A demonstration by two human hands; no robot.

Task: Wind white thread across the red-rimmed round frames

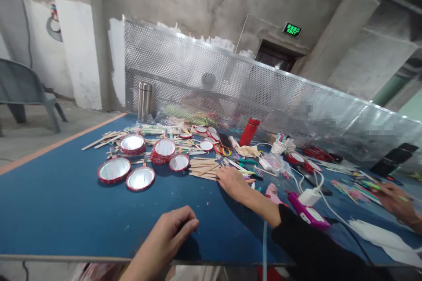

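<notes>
My left hand rests near the table's front edge, its fingers curled closed and the thumb laid against them; nothing shows in it. Further forward, my right hand bends its fingers down at the right end of a pile of flat wooden craft sticks. Its fingertips touch the sticks and are partly hidden. Left of the pile lie several round, mirror-like discs with red patterned rims, among them a front disc, a larger one and a stack. Pens and markers lie just beyond my right hand.
A purple power strip with a white charger and cables sits right of my right forearm. Behind stand a steel flask, a red bottle and a perforated metal partition. At far right, another person's hand holds a green pen.
</notes>
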